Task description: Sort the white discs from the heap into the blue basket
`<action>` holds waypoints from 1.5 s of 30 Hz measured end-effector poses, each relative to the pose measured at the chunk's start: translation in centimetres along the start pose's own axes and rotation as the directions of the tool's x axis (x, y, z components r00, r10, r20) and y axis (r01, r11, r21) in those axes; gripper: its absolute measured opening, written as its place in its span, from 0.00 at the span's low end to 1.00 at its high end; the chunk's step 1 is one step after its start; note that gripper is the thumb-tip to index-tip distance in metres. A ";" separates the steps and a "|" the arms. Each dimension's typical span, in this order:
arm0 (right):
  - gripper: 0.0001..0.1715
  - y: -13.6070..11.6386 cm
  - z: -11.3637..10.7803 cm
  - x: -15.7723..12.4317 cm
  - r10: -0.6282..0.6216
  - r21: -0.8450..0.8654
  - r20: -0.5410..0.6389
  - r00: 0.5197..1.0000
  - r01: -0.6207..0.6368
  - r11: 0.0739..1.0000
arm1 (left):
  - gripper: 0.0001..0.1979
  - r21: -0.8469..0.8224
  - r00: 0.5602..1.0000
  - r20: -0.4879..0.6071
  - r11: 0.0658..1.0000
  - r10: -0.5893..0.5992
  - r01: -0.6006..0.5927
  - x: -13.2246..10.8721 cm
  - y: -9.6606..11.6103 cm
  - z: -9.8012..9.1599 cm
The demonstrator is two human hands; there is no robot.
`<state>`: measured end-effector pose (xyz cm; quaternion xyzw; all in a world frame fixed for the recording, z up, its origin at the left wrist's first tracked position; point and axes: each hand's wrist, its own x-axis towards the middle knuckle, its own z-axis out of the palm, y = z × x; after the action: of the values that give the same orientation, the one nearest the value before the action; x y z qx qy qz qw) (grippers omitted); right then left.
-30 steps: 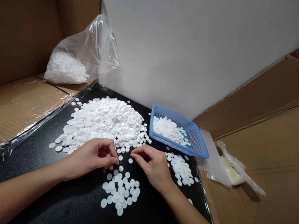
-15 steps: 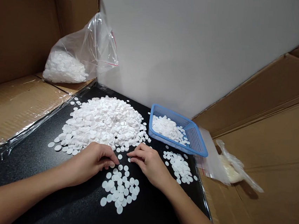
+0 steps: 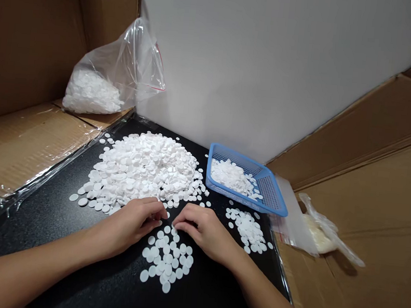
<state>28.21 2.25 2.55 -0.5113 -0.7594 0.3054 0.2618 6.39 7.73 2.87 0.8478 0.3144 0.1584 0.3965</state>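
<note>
Both my hands face each other just in front of a large heap of thin white round discs (image 3: 146, 163). My left hand (image 3: 139, 222) is closed, its thumb and fingertips bent together at the heap's near edge. Whether anything sits between them is too small to tell. Across a narrow gap, my right hand (image 3: 205, 226) is in a pinch, with a small white disc apparently at its fingertips, low over the black tabletop (image 3: 82, 263). Right below the fingertips lies a loose, mostly single-layer spread of white discs (image 3: 168, 259).
A blue mesh basket (image 3: 274, 192) with white discs in it stands at the back right. A smaller pile of discs (image 3: 251, 231) lies before it. A clear bag of discs (image 3: 95, 92) rests on cardboard at back left. Another plastic bag (image 3: 319, 233) lies at right.
My right hand has moved slightly left and down, its fingers drawing together over a disc. My left hand has shifted slightly right. The view has turned a little.
</note>
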 end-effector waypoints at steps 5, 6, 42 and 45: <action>0.17 0.2 0.2 0.1 0.085 0.076 -0.152 0.985 -0.074 0.994 | 0.10 -0.033 0.990 -0.137 0.999 -0.018 0.014 -0.7 0.9 -2.0; 0.17 0.2 0.3 0.1 0.084 0.090 -0.160 0.984 -0.070 0.994 | 0.10 -0.060 0.979 -0.196 0.997 -0.051 0.040 -1.1 1.1 -2.6; 0.10 1.0 2.8 2.6 -0.283 -0.618 0.061 0.957 0.259 0.742 | 0.13 0.429 0.954 -0.079 0.874 0.290 -0.230 -5.3 0.1 3.5; 0.11 1.0 2.6 2.8 -0.275 -0.597 0.041 0.961 0.244 0.764 | 0.13 0.409 0.965 -0.063 0.888 0.256 -0.209 -5.3 0.6 3.1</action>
<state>26.03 4.67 0.27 -0.4648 -0.8734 -0.0007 0.1457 4.29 2.17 1.25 0.9317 0.2585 0.1859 0.1746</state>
